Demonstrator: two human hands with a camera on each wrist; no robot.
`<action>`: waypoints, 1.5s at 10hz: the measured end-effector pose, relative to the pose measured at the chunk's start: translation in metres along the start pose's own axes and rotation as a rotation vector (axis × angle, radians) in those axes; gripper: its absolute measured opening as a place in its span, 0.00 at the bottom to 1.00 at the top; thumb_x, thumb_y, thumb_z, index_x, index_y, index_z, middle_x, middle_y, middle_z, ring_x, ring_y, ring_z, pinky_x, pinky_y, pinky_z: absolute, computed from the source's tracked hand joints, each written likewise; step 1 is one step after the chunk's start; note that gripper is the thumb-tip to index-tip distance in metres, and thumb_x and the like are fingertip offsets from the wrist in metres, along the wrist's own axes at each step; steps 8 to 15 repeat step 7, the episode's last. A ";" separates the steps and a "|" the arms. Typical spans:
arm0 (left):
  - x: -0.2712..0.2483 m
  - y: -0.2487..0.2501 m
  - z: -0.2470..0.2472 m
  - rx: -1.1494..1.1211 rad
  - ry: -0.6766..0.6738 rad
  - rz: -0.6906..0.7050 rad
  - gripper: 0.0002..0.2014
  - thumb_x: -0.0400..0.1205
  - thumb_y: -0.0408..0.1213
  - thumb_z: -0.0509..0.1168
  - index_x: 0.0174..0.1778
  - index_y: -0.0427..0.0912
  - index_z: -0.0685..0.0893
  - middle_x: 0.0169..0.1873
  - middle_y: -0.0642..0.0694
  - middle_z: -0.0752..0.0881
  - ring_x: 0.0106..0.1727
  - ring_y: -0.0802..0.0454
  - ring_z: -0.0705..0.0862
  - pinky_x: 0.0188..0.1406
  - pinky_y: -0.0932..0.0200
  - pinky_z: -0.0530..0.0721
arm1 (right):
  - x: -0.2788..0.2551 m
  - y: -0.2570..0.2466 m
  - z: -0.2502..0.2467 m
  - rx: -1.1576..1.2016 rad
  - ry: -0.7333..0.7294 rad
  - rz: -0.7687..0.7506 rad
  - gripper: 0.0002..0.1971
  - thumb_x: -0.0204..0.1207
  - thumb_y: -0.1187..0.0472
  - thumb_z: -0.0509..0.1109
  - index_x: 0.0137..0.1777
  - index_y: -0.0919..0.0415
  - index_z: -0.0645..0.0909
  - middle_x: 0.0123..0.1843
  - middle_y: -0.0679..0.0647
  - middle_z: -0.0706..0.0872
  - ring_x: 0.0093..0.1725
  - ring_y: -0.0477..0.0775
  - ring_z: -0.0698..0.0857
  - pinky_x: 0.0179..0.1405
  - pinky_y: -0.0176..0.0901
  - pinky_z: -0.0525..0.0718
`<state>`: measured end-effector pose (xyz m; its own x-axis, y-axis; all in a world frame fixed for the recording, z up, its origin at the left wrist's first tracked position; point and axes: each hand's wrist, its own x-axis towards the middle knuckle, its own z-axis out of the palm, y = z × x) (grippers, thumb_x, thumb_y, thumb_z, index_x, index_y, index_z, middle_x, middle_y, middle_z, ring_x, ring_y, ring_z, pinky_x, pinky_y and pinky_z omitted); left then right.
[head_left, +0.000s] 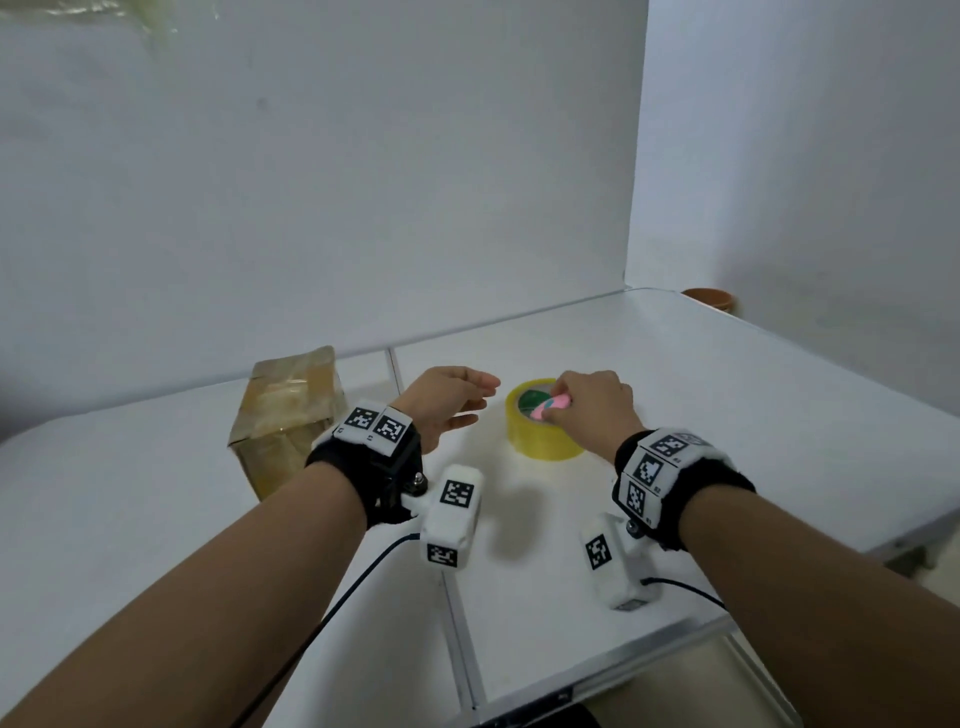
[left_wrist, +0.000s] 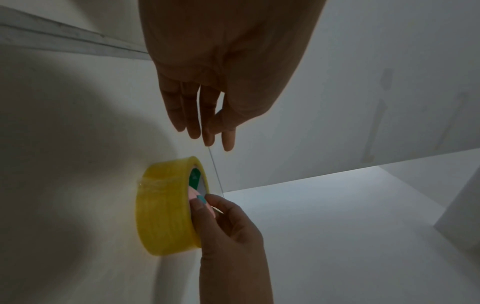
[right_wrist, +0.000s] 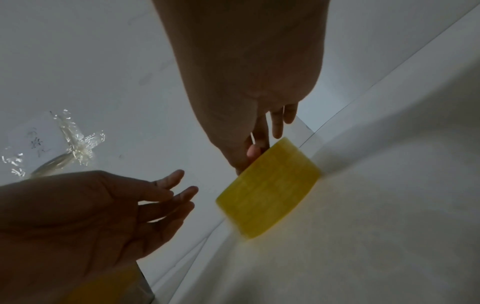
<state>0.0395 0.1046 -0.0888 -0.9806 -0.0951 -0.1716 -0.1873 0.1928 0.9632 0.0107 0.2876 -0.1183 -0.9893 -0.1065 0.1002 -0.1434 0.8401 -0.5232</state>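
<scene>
A roll of yellow packing tape (head_left: 543, 434) lies flat on the white table (head_left: 727, 395), showing a green and white core label. My right hand (head_left: 560, 406) hovers over the roll's top and pinches a small pink object (head_left: 549, 407) with a teal end (left_wrist: 201, 198). In the left wrist view, the right hand (left_wrist: 207, 202) holds it against the roll's (left_wrist: 163, 207) upper rim. My left hand (head_left: 485, 400) is open just left of the roll, fingers spread and apart from it (right_wrist: 179, 191). The roll (right_wrist: 270, 189) looks blurred in the right wrist view.
A cardboard box (head_left: 285, 415) wrapped in clear tape stands at the left, close behind my left wrist. White wall panels close off the back and right. A brown pot (head_left: 710, 299) sits past the table's far right corner. Crumpled clear tape scraps (right_wrist: 75, 142) stick to the wall.
</scene>
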 end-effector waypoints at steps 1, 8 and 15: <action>0.006 -0.004 -0.001 -0.007 0.003 -0.018 0.13 0.83 0.25 0.59 0.43 0.44 0.87 0.54 0.43 0.86 0.53 0.49 0.82 0.59 0.55 0.81 | 0.008 -0.003 0.002 -0.039 -0.036 0.025 0.18 0.75 0.49 0.70 0.63 0.53 0.81 0.63 0.58 0.85 0.72 0.64 0.72 0.66 0.50 0.67; 0.007 -0.004 -0.008 -0.076 -0.008 0.009 0.13 0.82 0.24 0.60 0.43 0.43 0.87 0.53 0.44 0.86 0.54 0.48 0.82 0.59 0.55 0.82 | 0.017 -0.017 0.002 -0.024 -0.011 0.003 0.17 0.78 0.63 0.60 0.56 0.49 0.89 0.63 0.55 0.87 0.71 0.64 0.74 0.66 0.52 0.73; 0.007 -0.004 -0.008 -0.076 -0.008 0.009 0.13 0.82 0.24 0.60 0.43 0.43 0.87 0.53 0.44 0.86 0.54 0.48 0.82 0.59 0.55 0.82 | 0.017 -0.017 0.002 -0.024 -0.011 0.003 0.17 0.78 0.63 0.60 0.56 0.49 0.89 0.63 0.55 0.87 0.71 0.64 0.74 0.66 0.52 0.73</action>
